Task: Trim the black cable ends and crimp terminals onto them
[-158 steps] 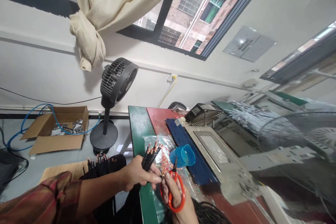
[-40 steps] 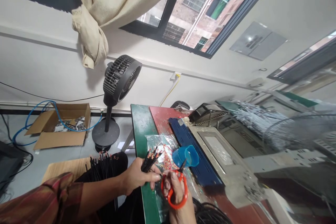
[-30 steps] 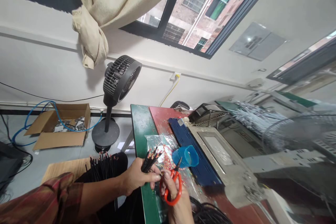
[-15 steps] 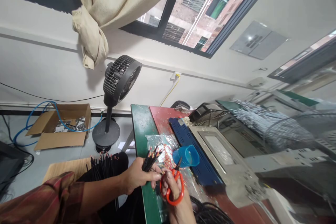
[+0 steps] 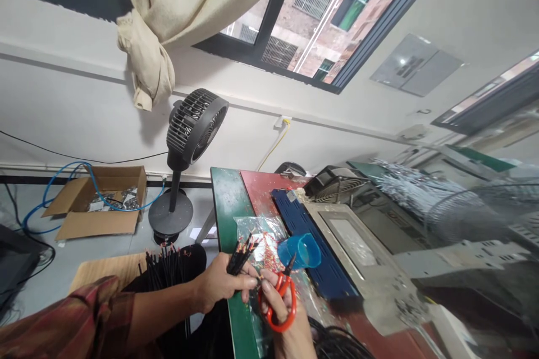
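My left hand (image 5: 223,280) is closed around a bunch of black cables (image 5: 240,258), whose stripped ends show orange and coppery tips. Close beside it, my right hand (image 5: 280,305) has red-handled scissors (image 5: 281,314) hooked over its fingers, with the dark blades pointing up and away. The fingertips of both hands meet at a cable end too small to make out clearly. Behind the hands, a clear plastic sheet (image 5: 248,227) holds many small red and orange scraps (image 5: 269,255). A blue translucent cup (image 5: 305,251) lies tilted just beyond the scissors.
More black cables (image 5: 166,266) lie over my lap at left. The green table edge (image 5: 223,196) runs beside my arms. A blue panel (image 5: 315,241) and a beige machine (image 5: 345,235) stand at right. A black fan (image 5: 196,126) and an open carton (image 5: 101,219) are on the floor.
My right hand and the scissors have shifted very slightly to the right, and its fingers have changed their hold a little. My left hand stays nearly still with the cables.
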The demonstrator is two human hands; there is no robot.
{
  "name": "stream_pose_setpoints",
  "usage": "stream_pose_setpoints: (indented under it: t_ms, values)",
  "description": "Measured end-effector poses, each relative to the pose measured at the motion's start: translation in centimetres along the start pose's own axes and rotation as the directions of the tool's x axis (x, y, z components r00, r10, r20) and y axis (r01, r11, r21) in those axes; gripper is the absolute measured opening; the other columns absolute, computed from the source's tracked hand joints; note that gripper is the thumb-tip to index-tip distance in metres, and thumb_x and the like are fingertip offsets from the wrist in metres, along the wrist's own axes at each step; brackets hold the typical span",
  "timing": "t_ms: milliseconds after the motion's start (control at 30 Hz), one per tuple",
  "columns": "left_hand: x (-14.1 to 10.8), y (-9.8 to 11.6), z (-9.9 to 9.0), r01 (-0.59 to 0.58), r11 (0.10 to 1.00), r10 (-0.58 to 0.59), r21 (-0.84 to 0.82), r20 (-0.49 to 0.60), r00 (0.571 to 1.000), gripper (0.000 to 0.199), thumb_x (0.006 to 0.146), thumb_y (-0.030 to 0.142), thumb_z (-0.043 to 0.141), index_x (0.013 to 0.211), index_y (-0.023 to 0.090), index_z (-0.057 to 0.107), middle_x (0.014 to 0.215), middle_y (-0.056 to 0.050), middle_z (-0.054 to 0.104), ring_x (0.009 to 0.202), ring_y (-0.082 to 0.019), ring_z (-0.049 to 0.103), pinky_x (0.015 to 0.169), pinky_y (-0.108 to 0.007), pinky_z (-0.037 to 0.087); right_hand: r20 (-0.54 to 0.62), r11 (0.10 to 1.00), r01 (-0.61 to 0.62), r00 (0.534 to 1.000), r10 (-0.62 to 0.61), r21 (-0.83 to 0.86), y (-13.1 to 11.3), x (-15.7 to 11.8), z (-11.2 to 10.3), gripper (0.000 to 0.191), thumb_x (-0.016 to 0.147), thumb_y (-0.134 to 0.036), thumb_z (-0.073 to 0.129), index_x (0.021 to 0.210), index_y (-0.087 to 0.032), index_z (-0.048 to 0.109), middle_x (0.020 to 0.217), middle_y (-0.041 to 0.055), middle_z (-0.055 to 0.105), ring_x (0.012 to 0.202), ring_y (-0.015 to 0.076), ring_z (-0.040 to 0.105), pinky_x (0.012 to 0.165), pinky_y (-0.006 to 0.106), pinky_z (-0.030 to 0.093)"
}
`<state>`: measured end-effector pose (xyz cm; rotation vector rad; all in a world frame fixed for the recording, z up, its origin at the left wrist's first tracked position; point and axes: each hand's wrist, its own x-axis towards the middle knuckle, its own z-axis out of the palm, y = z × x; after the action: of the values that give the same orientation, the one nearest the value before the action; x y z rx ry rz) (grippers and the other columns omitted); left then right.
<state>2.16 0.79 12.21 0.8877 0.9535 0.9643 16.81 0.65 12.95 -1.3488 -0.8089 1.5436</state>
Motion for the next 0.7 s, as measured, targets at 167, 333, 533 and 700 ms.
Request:
stream_pose_setpoints:
  t_ms: [167,333,533,700]
  values:
    - [0.1,-0.1,0.0,-0.024,1.000,0.024,-0.001,-0.002,1.000,0.027,0.068,0.037,0.065,0.077,0.011,0.064,0.048,0.003,0.054,0.038,-0.004,0.034,0.043,-0.019,0.023,0.022,0.999,0.027,0.999,-0.026,-0.029,0.2,0.3,-0.2,0.049,0.046,-0.043,0.084,0.082,-0.014,0.066,0.050,-0.0020,0.057,0.044,0.0092,0.046,0.045,0.021,0.032]
    - [0.0,-0.2,0.0,-0.046,0.999,0.046,0.006,0.011,0.999,0.026,0.069,0.036,0.065,0.077,0.011,0.065,0.047,0.004,0.054,0.038,-0.004,0.034,0.045,-0.019,0.026,-0.003,0.997,0.060,0.998,-0.060,-0.058,0.4,0.2,0.0,0.048,0.044,-0.042,0.085,0.078,-0.014,0.066,0.054,-0.0006,0.060,0.046,0.0105,0.048,0.046,0.021,0.033]
    - [0.0,-0.2,0.2,-0.042,0.999,0.042,0.002,0.038,0.998,0.025,0.067,0.033,0.066,0.077,0.010,0.065,0.054,0.001,0.060,0.041,-0.004,0.038,0.044,-0.019,0.024,-0.166,0.987,0.133,0.975,-0.148,-0.094,0.3,-0.4,0.8,0.044,0.054,-0.050,0.076,0.079,-0.015,0.067,0.053,-0.0024,0.059,0.045,0.0099,0.047,0.045,0.021,0.033]
    - [0.2,0.0,-0.3,0.095,0.989,-0.104,-0.117,-0.070,0.992,0.030,0.060,0.032,0.070,0.079,0.010,0.064,0.068,-0.004,0.064,0.047,-0.005,0.041,0.041,-0.019,0.015,-0.113,0.753,0.445,0.822,-0.558,-0.485,0.4,-0.1,-0.2,0.031,0.065,-0.044,0.071,0.078,-0.016,0.071,0.074,0.0053,0.069,0.068,0.0197,0.062,0.064,0.028,0.047]
